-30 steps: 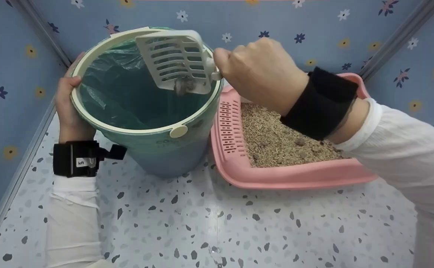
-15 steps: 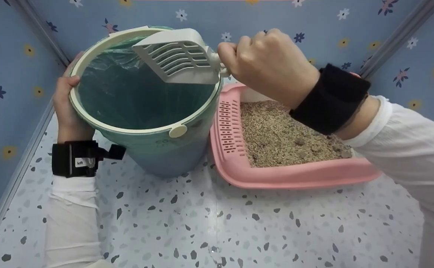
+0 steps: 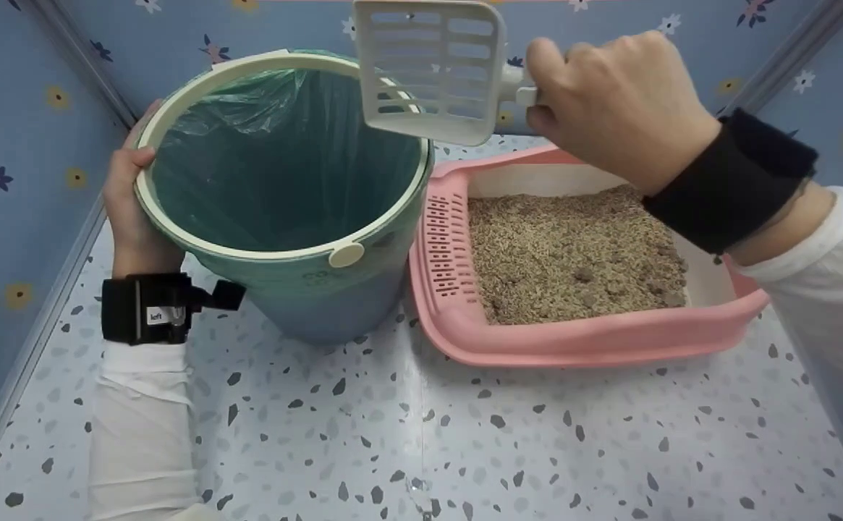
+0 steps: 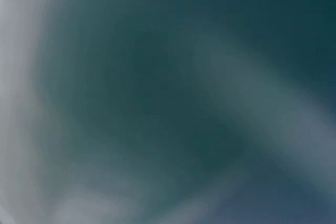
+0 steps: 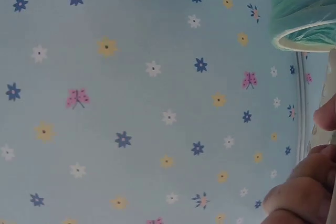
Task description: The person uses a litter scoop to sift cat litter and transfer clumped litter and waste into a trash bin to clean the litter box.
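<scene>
Nearest to the person is the speckled floor [image 3: 421,427], and over it the white left sleeve [image 3: 145,427] reaches forward. A little farther stand two containers side by side: the green bin [image 3: 276,255] on the left and the pink tray [image 3: 580,344] on the right. They are placed close together, probably so that the way between them is short. In the tray lies grainy brown litter [image 3: 530,239], with several darker lumps on its surface.

The left hand [image 3: 130,202] grips the bin at its left side: the thumb lies over the pale rim, and the other fingers go outside, where I cannot see them fully. This hold seems meant to keep the bin steady. A thin green bag [image 3: 255,116] lines the bin, most likely to keep its inside clean.

Farther up, the right hand [image 3: 620,108] has its fingers clamped on the handle of the white scoop [image 3: 444,72]. The scoop is in the air and overlaps the bin's far right rim in the head view; how high it hangs, I cannot tell. Its slots show the blue flowered wall [image 3: 175,29] behind, with no load visible; such slots should let loose grains fall through while lumps remain.
</scene>
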`<state>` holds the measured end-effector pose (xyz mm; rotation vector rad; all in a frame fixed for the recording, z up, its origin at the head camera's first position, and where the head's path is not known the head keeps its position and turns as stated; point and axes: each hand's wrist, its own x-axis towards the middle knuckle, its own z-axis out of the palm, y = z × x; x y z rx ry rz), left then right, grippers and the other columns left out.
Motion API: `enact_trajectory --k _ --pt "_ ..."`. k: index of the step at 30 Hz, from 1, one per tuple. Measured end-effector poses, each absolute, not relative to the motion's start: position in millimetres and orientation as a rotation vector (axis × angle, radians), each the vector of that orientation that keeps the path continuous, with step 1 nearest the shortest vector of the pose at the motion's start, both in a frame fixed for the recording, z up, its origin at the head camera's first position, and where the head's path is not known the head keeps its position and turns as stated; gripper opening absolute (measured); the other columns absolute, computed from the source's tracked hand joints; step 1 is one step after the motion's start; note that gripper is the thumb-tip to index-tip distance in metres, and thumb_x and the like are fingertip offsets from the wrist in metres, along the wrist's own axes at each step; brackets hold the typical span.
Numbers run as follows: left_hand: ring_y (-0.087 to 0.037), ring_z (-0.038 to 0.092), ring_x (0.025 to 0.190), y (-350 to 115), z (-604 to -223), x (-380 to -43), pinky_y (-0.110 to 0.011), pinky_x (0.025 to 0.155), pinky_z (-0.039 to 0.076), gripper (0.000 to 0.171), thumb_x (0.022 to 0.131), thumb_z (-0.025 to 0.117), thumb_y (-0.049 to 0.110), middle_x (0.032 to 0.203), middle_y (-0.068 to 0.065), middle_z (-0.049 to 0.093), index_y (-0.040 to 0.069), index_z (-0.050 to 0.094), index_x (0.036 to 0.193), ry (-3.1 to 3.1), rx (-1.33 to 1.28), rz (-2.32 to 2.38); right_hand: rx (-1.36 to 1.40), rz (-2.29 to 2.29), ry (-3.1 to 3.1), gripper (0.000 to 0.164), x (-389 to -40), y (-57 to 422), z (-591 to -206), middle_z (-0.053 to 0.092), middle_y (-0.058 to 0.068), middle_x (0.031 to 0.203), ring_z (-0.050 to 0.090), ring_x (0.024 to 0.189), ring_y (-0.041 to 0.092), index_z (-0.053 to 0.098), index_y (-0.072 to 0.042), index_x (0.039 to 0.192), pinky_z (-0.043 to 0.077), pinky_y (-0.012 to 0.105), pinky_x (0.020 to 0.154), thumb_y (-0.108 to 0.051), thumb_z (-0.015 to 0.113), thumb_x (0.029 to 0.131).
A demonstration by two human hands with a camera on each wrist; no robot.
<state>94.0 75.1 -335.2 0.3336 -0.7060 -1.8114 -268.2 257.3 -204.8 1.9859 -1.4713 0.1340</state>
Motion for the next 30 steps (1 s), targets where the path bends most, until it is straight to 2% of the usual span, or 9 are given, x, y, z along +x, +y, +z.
enact_trajectory --k 5,15,21,30 --pt "-0.020 0.037 0.135 75 -336 94 -0.032 0.111 0.028 0.049 0.094 0.027 0.006 0.145 -0.008 0.042 0.009 0.042 0.140 -0.696 0.318 -1.821 1.915 0.128 -1.547 0.029 -298 270 -199 0.028 0.004 0.046 0.023 0.040 0.019 0.033 -0.007 0.065 0.015 0.032 0.036 -0.015 0.050 0.087" --pt "-0.021 0.038 0.134 76 -333 94 -0.033 0.111 0.029 0.048 0.094 0.026 0.006 0.143 -0.008 0.044 0.009 0.045 0.138 -0.737 0.357 -1.795 1.855 -0.067 -1.817 0.031 -354 297 -204 0.027 0.004 0.046 0.023 0.038 0.018 0.030 -0.008 0.062 0.019 0.032 0.034 -0.012 0.043 0.089" --pt "-0.020 0.039 0.134 76 -333 94 -0.033 0.110 0.030 0.048 0.094 0.027 0.007 0.143 -0.008 0.044 0.009 0.046 0.138 -0.760 0.375 -1.779 1.861 -0.342 -1.944 0.032 -392 308 -216 0.032 0.005 0.047 0.029 0.037 0.017 0.038 -0.003 0.065 0.027 0.032 0.033 -0.013 0.055 0.090" --pt "-0.020 0.038 0.134 76 -333 95 -0.032 0.110 0.030 0.049 0.094 0.026 0.007 0.143 -0.008 0.044 0.009 0.045 0.138 -0.757 0.367 -1.774 1.885 -0.554 -1.802 0.042 -440 323 -248 0.025 0.000 0.042 0.025 0.037 0.012 0.029 -0.008 0.053 0.025 0.027 0.033 0.003 0.053 0.086"
